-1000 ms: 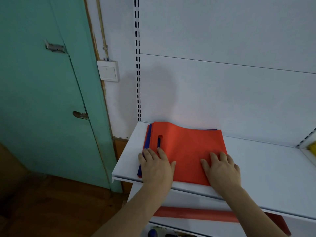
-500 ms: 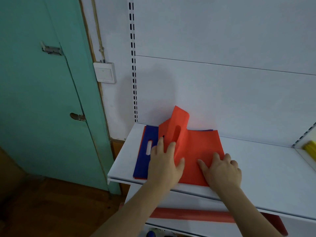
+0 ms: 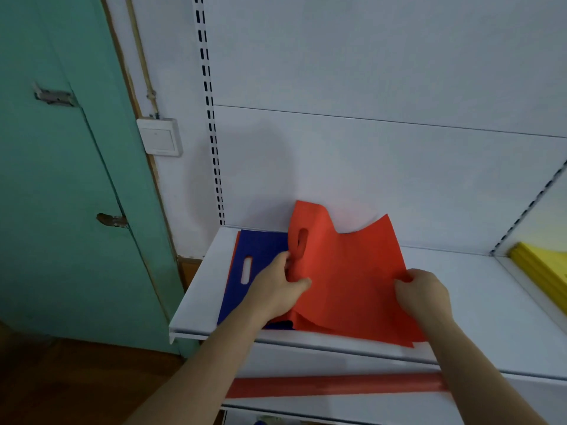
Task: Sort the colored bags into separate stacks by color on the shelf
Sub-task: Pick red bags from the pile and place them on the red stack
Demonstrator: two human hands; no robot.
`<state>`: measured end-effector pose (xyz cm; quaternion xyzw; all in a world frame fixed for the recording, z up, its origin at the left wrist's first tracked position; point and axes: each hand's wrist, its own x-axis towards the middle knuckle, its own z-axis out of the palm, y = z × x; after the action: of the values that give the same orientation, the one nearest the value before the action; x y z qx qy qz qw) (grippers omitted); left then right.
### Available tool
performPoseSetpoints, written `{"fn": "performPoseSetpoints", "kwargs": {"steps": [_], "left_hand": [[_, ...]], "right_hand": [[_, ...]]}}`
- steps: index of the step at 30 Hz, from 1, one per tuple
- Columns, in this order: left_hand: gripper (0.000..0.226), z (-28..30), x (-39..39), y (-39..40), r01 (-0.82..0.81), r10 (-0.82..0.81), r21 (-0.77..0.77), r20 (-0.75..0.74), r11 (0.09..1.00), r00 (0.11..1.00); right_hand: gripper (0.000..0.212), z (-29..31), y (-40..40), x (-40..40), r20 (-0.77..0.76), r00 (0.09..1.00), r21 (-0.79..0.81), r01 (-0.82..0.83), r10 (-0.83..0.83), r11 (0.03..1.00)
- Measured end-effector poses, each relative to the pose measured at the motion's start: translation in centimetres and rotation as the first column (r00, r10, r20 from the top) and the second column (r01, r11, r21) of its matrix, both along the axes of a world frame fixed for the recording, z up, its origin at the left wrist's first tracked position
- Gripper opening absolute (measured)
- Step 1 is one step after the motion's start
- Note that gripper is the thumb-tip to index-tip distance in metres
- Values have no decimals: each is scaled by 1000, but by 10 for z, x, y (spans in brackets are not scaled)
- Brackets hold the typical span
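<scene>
1. Grip first: your left hand (image 3: 277,289) pinches the flat orange-red fabric bag with a die-cut handle slot (image 3: 346,277) at its left edge, thumb on top and fingers tucked behind, while your right hand (image 3: 425,291) curls round its right edge. Two holds keep the limp sheet spread as it peels up, I judge.
2. Place: that bag is lifted at its far side over the white metal shelf board (image 3: 478,289), its near edge sagging over the board's front lip.
3. Beneath it, at the board's left end, lies the flat dark blue fabric bag with a slot handle (image 3: 260,250), with an orange edge showing under its left side.
4. Heading: the orange-red bag's long axis runs left to right along the board; its handle slot stands at the left end, tilted upward.
5. Yellow flat bags (image 3: 540,268) are stacked at the board's right end.
</scene>
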<state>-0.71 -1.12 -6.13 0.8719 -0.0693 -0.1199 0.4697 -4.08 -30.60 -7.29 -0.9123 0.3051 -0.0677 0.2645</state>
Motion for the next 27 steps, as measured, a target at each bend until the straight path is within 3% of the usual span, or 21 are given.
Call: {"fn": "performPoseSetpoints", "kwargs": {"steps": [2, 5, 8, 10, 13, 16, 21, 23, 27], "left_hand": [[78, 3, 3, -6, -14, 15, -23, 49, 1000, 999], [72, 11, 10, -7, -154, 159, -132, 29, 979, 987], [100, 13, 17, 1, -295, 294, 9, 46, 955, 955], [100, 9, 22, 7, -317, 316, 71, 23, 946, 948], [75, 2, 28, 15, -292, 290, 129, 32, 948, 957], [22, -3, 30, 20, -265, 258, 133, 67, 955, 964], [11, -8, 31, 24, -268, 257, 31, 198, 963, 946], [6, -6, 33, 26, -269, 283, -88, 269, 959, 921], [28, 7, 33, 29, -186, 293, -372, 254, 909, 922]], "right_hand": [[12, -1, -7, -1, 6, 1000, -15, 1, -1, 1000], [12, -3, -7, 3, -46, 998, -36, -41, 39, 999], [27, -8, 1, 6, -106, 994, -55, -45, 39, 997], [33, -9, 3, 8, -125, 992, -28, -10, 6, 1000], [28, -2, -1, 13, -218, 976, 6, -23, 23, 1000], [22, 1, -4, 12, -216, 976, 37, -34, 41, 999], [14, 5, -4, 1, 164, 985, 11, -54, 51, 998], [19, 12, -1, -6, 364, 929, 23, -74, 60, 997], [29, 29, 8, -23, 615, 788, 186, -103, -34, 977]]}}
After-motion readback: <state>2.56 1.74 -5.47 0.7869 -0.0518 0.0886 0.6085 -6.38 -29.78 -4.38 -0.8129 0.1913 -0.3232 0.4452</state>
